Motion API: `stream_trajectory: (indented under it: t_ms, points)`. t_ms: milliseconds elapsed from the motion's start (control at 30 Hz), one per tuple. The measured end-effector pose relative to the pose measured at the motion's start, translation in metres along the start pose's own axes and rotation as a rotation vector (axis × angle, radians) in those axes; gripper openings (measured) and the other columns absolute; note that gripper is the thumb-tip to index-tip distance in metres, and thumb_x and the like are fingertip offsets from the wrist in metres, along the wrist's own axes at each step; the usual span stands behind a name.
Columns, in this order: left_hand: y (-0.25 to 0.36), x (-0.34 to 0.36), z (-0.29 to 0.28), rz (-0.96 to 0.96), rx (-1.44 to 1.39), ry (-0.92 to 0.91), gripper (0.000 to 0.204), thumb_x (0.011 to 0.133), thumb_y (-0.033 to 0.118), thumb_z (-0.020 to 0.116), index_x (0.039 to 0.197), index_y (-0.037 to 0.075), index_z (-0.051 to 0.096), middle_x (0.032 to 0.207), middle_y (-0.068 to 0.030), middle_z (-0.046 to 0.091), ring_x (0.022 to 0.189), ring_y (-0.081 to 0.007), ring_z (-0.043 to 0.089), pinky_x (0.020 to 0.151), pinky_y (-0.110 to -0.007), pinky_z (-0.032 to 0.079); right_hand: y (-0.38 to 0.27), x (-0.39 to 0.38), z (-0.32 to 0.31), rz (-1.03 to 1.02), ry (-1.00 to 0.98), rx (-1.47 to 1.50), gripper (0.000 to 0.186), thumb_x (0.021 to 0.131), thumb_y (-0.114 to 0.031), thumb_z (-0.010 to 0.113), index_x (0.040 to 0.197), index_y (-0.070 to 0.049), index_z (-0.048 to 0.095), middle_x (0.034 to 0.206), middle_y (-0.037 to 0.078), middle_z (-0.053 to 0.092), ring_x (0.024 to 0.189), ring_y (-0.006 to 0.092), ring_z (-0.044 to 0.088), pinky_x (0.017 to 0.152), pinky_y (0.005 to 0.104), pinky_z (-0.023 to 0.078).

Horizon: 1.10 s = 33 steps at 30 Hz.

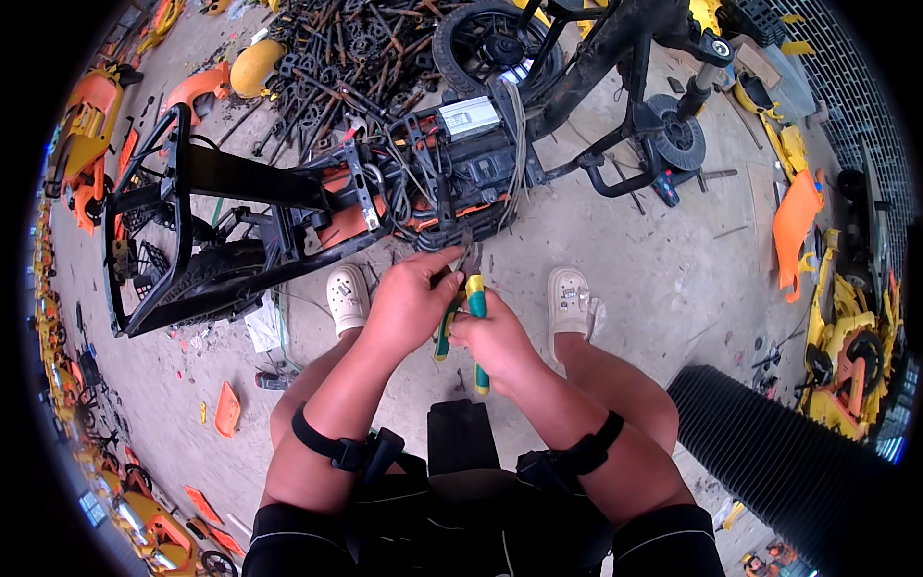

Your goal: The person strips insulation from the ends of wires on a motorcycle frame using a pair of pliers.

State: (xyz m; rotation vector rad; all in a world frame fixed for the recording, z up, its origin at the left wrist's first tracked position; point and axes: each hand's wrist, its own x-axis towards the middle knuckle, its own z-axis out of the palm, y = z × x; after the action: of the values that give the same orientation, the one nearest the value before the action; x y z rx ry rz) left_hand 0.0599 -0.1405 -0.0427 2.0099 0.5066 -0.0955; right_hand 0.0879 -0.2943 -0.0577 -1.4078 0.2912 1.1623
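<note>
My right hand point(498, 338) grips a pair of pliers point(477, 300) with green and yellow handles, jaws pointing away from me. Beside the jaws, my left hand point(406, 296) is closed, its thumb and forefinger drawn together; what lies between them is too small to make out. Both hands are at the near edge of a stripped black scooter frame point(248, 176) lying across the floor. A bundle of dark cables point(423, 229) runs along the frame just beyond my fingertips. Higher on the frame sit a silver box point(469, 116) and a black module point(486, 168).
A heap of rusty metal parts point(332, 82) and a black wheel point(495, 46) lie beyond the frame. A red and black power tool point(665, 188) rests near a brake disc point(676, 133). At my right stands a ribbed black object point(769, 452). Orange and yellow panels point(798, 226) line the sides.
</note>
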Motion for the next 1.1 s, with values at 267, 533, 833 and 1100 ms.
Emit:
stream_trajectory:
  t_ms: [267,533,833,1100]
  points:
    - [0.005,0.0,-0.004,-0.012,0.08,-0.046,0.039,0.097,0.013,0.072,0.132,-0.003,0.068,0.1,-0.0147,0.07,0.083,-0.0195,0.066,0.078,-0.032,0.053,-0.006,-0.004,0.006,-0.065,0.113,-0.223,0.036,0.09,-0.003,0.064,0.124,-0.001,0.054,0.105,0.008,0.061,0.097,0.018,0.061,0.086,0.0349,0.049]
    - [0.004,-0.001,-0.006,-0.002,0.077,-0.029,0.036,0.093,0.016,0.071,0.126,0.002,0.072,0.101,-0.0201,0.072,0.09,-0.0374,0.072,0.082,-0.042,0.056,-0.002,-0.002,0.009,-0.085,0.161,-0.296,0.039,0.088,-0.002,0.064,0.125,0.0,0.052,0.106,0.012,0.063,0.096,0.0211,0.066,0.082,0.0366,0.053]
    - [0.008,-0.004,-0.01,-0.005,-0.011,-0.038,0.035,0.096,0.011,0.069,0.128,-0.004,0.069,0.095,-0.0178,0.07,0.067,-0.0252,0.072,0.067,-0.038,0.056,-0.002,0.0,0.008,-0.137,0.041,-0.224,0.051,0.087,-0.002,0.065,0.135,-0.001,0.049,0.107,0.008,0.064,0.095,0.0179,0.067,0.082,0.0339,0.053]
    - [0.007,-0.007,-0.015,0.059,0.082,0.015,0.035,0.094,0.012,0.07,0.125,-0.003,0.071,0.092,-0.0193,0.069,0.074,-0.0342,0.071,0.07,-0.041,0.055,-0.001,0.003,0.006,-0.182,0.004,-0.138,0.039,0.092,-0.009,0.065,0.127,0.0,0.049,0.096,0.009,0.065,0.075,0.0171,0.066,0.067,0.0354,0.053]
